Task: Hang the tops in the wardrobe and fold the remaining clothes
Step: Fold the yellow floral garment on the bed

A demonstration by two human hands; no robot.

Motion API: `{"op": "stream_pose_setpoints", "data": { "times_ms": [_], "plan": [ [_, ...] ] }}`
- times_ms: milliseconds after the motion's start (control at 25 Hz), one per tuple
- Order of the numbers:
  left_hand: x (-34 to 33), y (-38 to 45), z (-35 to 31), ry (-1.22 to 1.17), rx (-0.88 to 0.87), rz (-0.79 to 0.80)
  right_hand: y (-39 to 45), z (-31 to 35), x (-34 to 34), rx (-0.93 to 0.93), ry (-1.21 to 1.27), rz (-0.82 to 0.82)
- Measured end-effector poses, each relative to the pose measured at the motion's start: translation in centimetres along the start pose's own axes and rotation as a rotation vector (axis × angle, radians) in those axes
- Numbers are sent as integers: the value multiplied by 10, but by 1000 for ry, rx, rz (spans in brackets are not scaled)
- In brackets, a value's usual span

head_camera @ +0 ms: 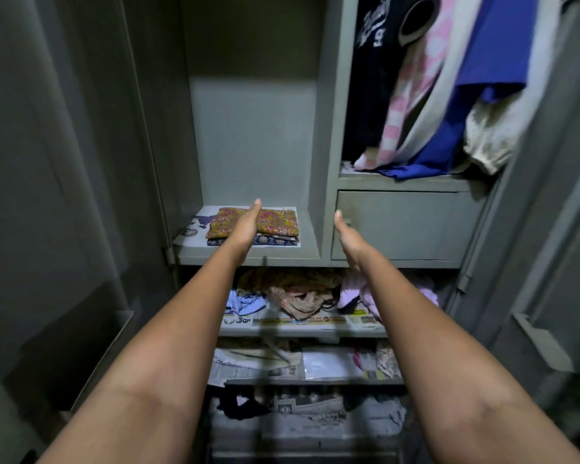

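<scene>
Now, notes at the wardrobe (pixel 255 135).
Left hand (pixel 246 226): reaching forward at 11 o'clock, fingers straight and together, lying over the near edge of the stack; holding nothing.
Right hand (pixel 347 237): reaching at 1 o'clock, fingers straight, palm facing inward, in front of the locker door (pixel 402 226); holding nothing, and contact with the door is not clear.
Stack (pixel 268 226): sitting at 12 o'clock on the shelf (pixel 248 257), on newspaper; patterned cloth on top, darker prints beneath.
Tops (pixel 442 85): hanging at 2 o'clock, hems crowding and spilling onto the ledge.
Loose clothes (pixel 298 293): lying crumpled on the shelf below, at 6 o'clock from the hands.
Handling, judged: folded cloth looking light, soft and limp; folds likely sliding apart if pulled by one edge.
Hold, judged: palms flat on both short sides, or one hand under and one on top, keeping the layers squared.
Risk, judged: newspaper dragging out with the stack.
</scene>
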State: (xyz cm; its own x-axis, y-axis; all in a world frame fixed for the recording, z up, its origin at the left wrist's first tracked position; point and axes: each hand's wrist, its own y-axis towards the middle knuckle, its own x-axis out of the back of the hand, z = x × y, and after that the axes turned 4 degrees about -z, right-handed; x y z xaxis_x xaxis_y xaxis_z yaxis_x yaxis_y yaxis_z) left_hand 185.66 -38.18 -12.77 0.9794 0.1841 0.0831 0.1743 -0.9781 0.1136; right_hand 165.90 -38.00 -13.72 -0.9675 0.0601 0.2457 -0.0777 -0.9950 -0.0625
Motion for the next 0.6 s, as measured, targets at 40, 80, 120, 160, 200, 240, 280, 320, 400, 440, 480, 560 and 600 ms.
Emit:
{"op": "stream_pose_setpoints", "data": {
  "times_ms": [40,80,120,160,200,240,280,320,400,440,480,560,600],
  "plan": [
    [-4,-8,-8,-12,-1,32,-12,5,12,1,7,-36],
    [-9,-19,-17,-19,4,64,-26,9,25,3,17,-80],
    [-16,-27,-25,-21,1,94,-38,10,37,-4,31,-118],
    [-22,-33,-29,-27,1,124,-50,11,48,-14,40,-154],
    [-30,-39,-32,-19,-9,159,-64,11,59,-27,51,-187],
    [-37,-45,-35,-18,-16,192,-77,11,67,-31,67,-221],
    [-46,-54,-39,-9,-34,237,-91,8,77,-26,86,-264],
    [-52,-65,-44,-14,-40,290,-104,7,86,-19,105,-293],
    [-69,-81,-50,-73,-13,372,-134,2,103,-13,152,-354],
    [-78,-89,-53,-93,-3,400,-152,-2,110,-15,180,-389],
    [-88,-102,-56,-97,3,449,-176,-6,119,-29,203,-451],
    [-107,-129,-62,-78,-2,555,-224,-16,133,-70,226,-582],
    [-119,-146,-67,-75,-13,624,-248,-21,144,-79,231,-641]
  ]
}}
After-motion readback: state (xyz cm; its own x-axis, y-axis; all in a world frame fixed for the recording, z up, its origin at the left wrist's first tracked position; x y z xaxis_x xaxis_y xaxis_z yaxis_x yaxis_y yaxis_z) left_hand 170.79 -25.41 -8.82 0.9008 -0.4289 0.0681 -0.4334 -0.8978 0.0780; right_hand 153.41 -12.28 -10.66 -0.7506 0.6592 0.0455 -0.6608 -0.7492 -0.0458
